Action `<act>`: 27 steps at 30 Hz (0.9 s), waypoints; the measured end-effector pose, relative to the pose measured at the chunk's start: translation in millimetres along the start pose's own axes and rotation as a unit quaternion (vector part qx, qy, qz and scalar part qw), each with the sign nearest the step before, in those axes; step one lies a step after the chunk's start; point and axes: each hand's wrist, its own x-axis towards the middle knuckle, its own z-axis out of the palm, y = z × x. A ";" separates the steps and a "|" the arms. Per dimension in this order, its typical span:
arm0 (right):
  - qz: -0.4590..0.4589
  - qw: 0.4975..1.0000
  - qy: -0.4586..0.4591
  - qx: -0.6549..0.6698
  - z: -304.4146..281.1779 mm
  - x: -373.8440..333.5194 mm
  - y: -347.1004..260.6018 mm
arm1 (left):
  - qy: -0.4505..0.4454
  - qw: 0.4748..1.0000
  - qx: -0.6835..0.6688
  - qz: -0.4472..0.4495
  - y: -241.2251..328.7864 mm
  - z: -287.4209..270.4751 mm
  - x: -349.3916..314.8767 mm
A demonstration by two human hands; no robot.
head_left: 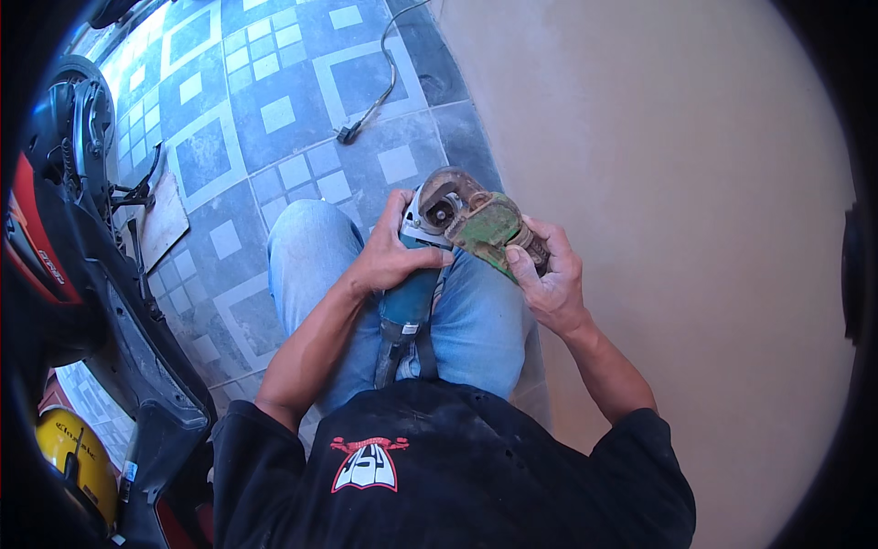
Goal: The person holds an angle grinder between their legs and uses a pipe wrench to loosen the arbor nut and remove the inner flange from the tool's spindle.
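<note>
A teal angle grinder rests on my lap between my thighs, its metal head pointing away from me. My left hand is wrapped round the grinder just below the head, thumb across the top. With my right hand I grip a rusty, green-painted metal attachment by its far right end, thumb on top. The attachment's curved, hook-like end reaches over the grinder's head, beside the round spindle. Whether the two are joined or only touching, I cannot tell. My right fingers are partly hidden beneath the piece.
A black cable with a plug lies on the patterned tile floor ahead. A motorbike stands close on my left, with a yellow helmet near it. A flat board lies beside its stand. A beige wall rises along my right.
</note>
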 end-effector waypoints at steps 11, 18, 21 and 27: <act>0.066 0.985 -0.003 0.160 3.7 6.3 0.0 | 0.008 0.999 -0.032 -0.005 7.8 0.3 -2.5; 0.086 0.982 -0.020 0.169 -0.8 11.9 -6.9 | 0.008 0.999 -0.039 -0.002 5.6 0.6 -1.8; 0.219 0.959 -0.037 0.176 -3.7 17.4 -22.2 | 0.010 1.000 -0.029 0.001 3.5 -1.5 -3.1; 0.113 0.981 -0.043 0.152 -5.6 14.3 -10.9 | 0.016 0.999 -0.029 -0.006 6.9 1.0 -1.6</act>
